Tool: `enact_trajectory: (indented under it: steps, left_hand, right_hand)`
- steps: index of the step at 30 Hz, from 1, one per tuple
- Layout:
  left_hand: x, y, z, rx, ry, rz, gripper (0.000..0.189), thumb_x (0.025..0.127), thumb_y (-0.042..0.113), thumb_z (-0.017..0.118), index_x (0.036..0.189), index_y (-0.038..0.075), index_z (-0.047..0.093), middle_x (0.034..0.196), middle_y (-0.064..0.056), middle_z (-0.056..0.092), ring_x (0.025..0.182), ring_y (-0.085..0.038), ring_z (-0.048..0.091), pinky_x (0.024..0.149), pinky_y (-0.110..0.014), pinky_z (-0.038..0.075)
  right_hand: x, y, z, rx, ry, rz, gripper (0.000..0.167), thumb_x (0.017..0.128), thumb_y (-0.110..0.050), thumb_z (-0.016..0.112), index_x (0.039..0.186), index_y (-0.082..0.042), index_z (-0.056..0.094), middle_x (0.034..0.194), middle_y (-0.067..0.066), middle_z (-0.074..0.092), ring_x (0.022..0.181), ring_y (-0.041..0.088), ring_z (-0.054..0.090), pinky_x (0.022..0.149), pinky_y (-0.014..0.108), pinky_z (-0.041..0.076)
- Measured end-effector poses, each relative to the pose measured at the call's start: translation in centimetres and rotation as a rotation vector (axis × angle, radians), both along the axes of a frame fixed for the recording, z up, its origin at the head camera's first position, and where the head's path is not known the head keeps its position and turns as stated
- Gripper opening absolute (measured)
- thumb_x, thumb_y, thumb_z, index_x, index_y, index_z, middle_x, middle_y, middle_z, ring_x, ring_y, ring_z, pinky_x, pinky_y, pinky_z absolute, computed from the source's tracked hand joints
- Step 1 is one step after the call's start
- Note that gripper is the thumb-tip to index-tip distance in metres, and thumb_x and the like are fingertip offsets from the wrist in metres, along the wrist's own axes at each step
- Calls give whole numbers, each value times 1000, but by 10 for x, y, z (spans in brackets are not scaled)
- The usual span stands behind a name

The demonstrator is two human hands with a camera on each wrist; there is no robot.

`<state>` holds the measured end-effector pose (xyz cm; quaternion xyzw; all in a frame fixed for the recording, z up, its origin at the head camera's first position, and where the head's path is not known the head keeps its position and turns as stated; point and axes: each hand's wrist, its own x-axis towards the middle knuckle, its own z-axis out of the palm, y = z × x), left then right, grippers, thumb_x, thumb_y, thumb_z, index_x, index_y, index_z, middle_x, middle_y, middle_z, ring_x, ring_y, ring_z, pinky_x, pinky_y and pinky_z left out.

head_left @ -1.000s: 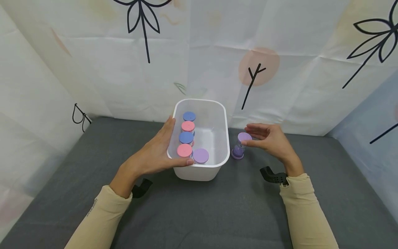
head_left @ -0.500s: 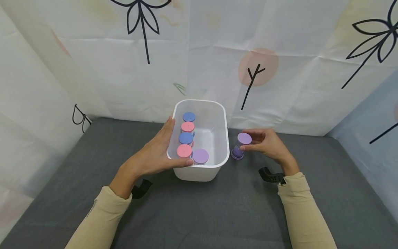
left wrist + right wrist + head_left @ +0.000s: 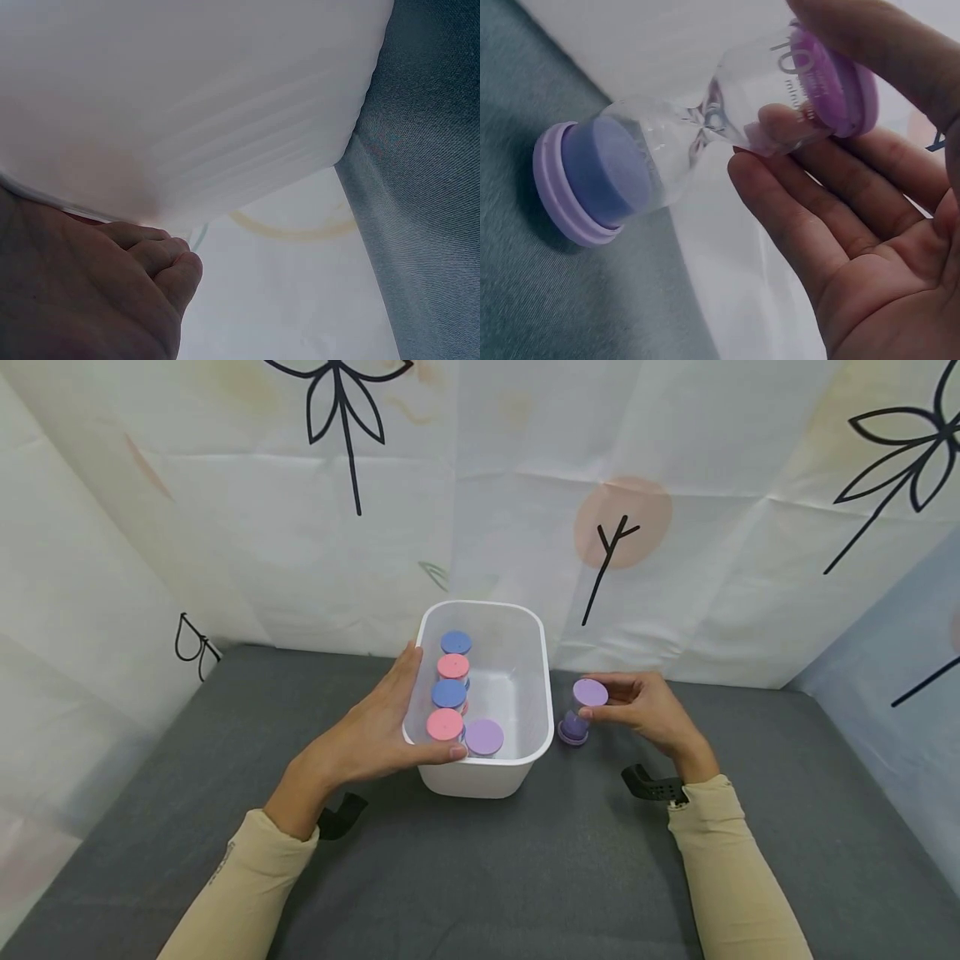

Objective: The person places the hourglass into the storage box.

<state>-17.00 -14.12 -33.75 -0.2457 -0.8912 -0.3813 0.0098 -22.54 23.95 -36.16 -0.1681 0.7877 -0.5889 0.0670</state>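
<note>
A sand timer [image 3: 590,693] with purple caps stands upright on the grey cloth, right of a white plastic bin [image 3: 527,758]. My right hand [image 3: 651,713] pinches its upper end between thumb and fingers. In the right wrist view, the sand timer [image 3: 607,172] has purple sand in its lower bulb and a printed 10 near its top cap. My left hand [image 3: 371,714] grips the near left corner of the bin, thumb over the front rim and fingers along the left wall. From the left wrist, the bin's outer wall [image 3: 195,97] shows above the fingers [image 3: 180,277].
Inside the bin, a row of blue- and pink-capped timers lines the left side, including a pink one [image 3: 445,724]. A purple-capped timer [image 3: 484,737] stands beside it at the front. Patterned white fabric [image 3: 510,527] hangs behind the cloth-covered table [image 3: 480,877].
My right hand's fingers have closed in around the sand timer's upper end, the hand shifting slightly down and left. The left hand and the bin have stayed in place.
</note>
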Motion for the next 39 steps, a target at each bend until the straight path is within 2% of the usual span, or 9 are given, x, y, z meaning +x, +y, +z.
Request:
enact_trajectory:
  steps: [7, 13, 16, 21, 26, 30, 39]
  left_hand:
    - [1, 0, 0, -27, -13, 15, 129, 75, 71, 77, 163, 30, -8, 169, 8, -6, 152, -13, 9, 116, -56, 27]
    - [0, -1, 0, -33, -11, 12, 130, 75, 69, 78, 163, 28, -8, 169, 7, -7, 153, -14, 9, 117, -56, 26]
    - [0, -1, -1, -29, -5, 6, 130, 75, 69, 78, 162, 29, -9, 169, 8, -6, 153, -15, 11, 116, -56, 26]
    - [-2, 0, -1, 10, 26, -16, 127, 74, 67, 80, 161, 37, -9, 169, 9, 0, 150, -16, 18, 115, -55, 29]
    - [-1, 0, -1, -8, 0, 0, 129, 75, 69, 78, 162, 31, -8, 169, 8, -3, 151, -15, 14, 115, -56, 28]
    - [-1, -1, -1, -18, -10, 10, 129, 75, 70, 77, 162, 31, -8, 169, 8, -4, 151, -14, 14, 115, -55, 28]
    - [-2, 0, 0, -19, -2, 7, 129, 75, 70, 78, 163, 30, -8, 169, 8, -3, 151, -13, 14, 116, -55, 28]
  right_hand:
    - [5, -2, 8, -201, 86, 4, 45, 82, 10, 79, 126, 9, 67, 108, 3, 76, 95, 13, 72, 80, 26, 57]
    - [10, -12, 19, -418, 176, -3, 42, 84, 20, 69, 126, 16, 63, 111, 13, 75, 102, 22, 71, 86, 29, 55]
    - [14, -18, 26, -490, 220, -25, 41, 84, 24, 67, 124, 18, 62, 109, 17, 74, 103, 25, 71, 88, 31, 54]
    - [25, -26, 44, -558, 288, -39, 43, 81, 26, 68, 123, 21, 60, 107, 19, 74, 103, 26, 70, 87, 30, 55]
    - [39, -31, 62, -630, 343, -37, 46, 79, 28, 67, 124, 24, 57, 106, 22, 74, 104, 30, 71, 88, 31, 55]
    - [48, -36, 72, -669, 374, -53, 46, 78, 30, 67, 123, 24, 58, 106, 26, 72, 104, 34, 70, 88, 33, 55]
    - [62, -49, 84, -692, 423, 30, 45, 78, 29, 66, 123, 23, 59, 108, 31, 70, 106, 38, 68, 91, 35, 53]
